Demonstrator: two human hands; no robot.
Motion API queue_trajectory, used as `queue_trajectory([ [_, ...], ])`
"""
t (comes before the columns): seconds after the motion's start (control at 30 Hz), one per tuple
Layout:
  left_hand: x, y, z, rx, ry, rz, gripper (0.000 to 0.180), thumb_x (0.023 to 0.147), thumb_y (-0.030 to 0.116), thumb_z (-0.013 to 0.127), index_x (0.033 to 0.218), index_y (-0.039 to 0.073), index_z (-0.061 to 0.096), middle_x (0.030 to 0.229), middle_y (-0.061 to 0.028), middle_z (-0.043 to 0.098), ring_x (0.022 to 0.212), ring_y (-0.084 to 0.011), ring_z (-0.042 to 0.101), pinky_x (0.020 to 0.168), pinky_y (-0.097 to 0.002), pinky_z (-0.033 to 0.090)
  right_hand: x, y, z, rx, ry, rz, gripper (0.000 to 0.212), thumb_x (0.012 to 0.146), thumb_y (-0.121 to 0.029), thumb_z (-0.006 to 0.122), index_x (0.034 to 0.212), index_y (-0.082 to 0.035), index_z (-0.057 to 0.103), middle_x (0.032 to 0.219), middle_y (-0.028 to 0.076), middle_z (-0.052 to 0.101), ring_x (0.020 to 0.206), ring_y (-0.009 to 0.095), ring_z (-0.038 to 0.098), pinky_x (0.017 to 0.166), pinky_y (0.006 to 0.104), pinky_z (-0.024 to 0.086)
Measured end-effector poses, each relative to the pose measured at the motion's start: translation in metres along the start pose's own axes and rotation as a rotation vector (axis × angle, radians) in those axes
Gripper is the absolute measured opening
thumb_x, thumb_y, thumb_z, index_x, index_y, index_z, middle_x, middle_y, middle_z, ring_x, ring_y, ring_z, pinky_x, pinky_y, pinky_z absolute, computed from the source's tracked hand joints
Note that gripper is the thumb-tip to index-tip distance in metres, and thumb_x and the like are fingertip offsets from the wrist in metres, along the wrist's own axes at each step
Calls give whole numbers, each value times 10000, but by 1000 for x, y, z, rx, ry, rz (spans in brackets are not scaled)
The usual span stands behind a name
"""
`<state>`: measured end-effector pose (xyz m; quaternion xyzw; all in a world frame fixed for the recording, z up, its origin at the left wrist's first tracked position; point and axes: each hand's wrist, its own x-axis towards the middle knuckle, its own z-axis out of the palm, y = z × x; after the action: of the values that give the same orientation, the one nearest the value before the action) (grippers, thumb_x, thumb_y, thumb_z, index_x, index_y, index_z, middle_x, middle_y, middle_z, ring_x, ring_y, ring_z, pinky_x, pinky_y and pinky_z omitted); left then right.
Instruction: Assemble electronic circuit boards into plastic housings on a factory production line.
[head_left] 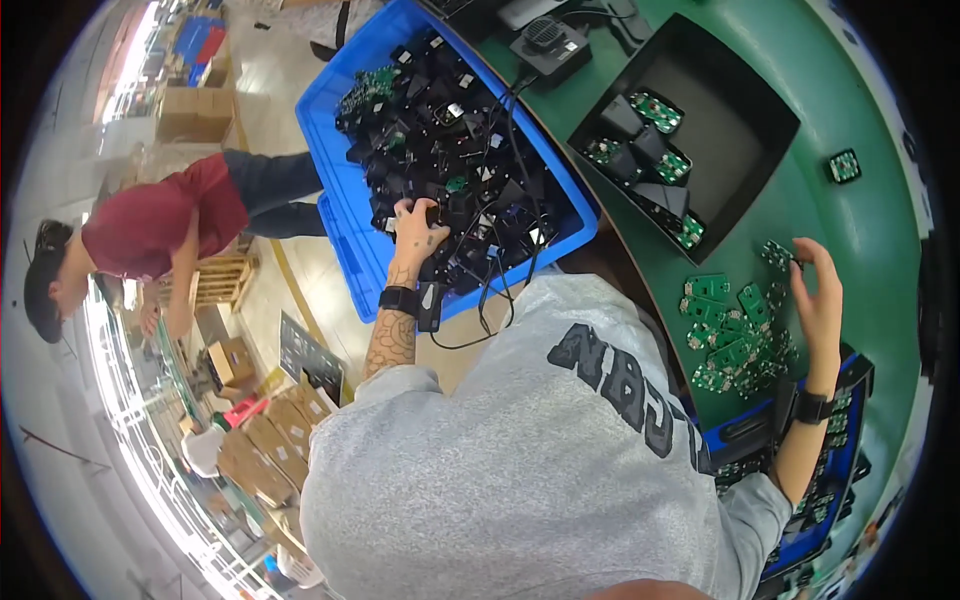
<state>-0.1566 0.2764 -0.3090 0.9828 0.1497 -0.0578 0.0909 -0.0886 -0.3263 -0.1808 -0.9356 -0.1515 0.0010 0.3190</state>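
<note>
My left hand (pixel 415 233) reaches into a big blue plastic bin (pixel 345 255) filled with black plastic housings (pixel 440 130). Its fingers are curled round one of those dark housings, which is mostly hidden under them. Over the green table, my right hand (pixel 822 285) pinches a small green circuit board (pixel 776 254) at its edge. Right below it lies a loose pile of green circuit boards (pixel 735 340). Both wrists carry black bands, and a black cable (pixel 508 130) runs across the bin to the left one.
A black tray (pixel 745 120) on the green table (pixel 830 95) holds several housings with boards. One lone board unit (pixel 843 166) lies to its right. A blue crate (pixel 805 530) of assembled units stands at lower right. Cartons (pixel 265 460) and a person in red (pixel 150 225) are at left.
</note>
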Motion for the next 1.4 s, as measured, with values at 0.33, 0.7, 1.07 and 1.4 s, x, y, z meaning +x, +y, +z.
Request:
queue_trajectory([
  [0.33, -2, 96, -110, -650, 86, 71, 512, 646, 114, 820, 1112, 94, 607, 1018, -89, 614, 974, -262, 597, 859, -346, 488, 8, 12, -22, 117, 75, 93, 99, 873, 35, 589, 966, 18, 619, 899, 47, 611, 872, 141, 580, 816, 247, 444],
  [0.7, 25, 387, -192, -1093, -258, 1240, 639, 588, 66, 880, 1148, 61, 572, 1090, -49, 568, 999, -154, 576, 861, -291, 490, -17, -62, -65, 1496, 494, 394, 346, 922, -161, 615, 1224, -21, 522, 929, -4, 570, 759, 47, 487, 555, 162, 391],
  [1.07, -12, 514, -122, -1417, -1100, 1168, 681, 635, 14, 872, 1195, 59, 486, 1104, -26, 571, 1023, -118, 601, 885, -267, 514, -56, -68, -78, 1742, 765, 513, 191, 934, -165, 618, 1102, -83, 575, 916, -5, 605, 779, 94, 521, 578, 216, 414],
  [1.4, -8, 507, -106, -1334, -1056, 1166, 665, 643, 40, 877, 1183, 66, 490, 1100, -19, 548, 1047, -110, 573, 913, -277, 497, -56, -56, -63, 1812, 625, 484, 197, 936, -172, 612, 1101, -74, 571, 918, -10, 606, 772, 78, 511, 586, 201, 411],
])
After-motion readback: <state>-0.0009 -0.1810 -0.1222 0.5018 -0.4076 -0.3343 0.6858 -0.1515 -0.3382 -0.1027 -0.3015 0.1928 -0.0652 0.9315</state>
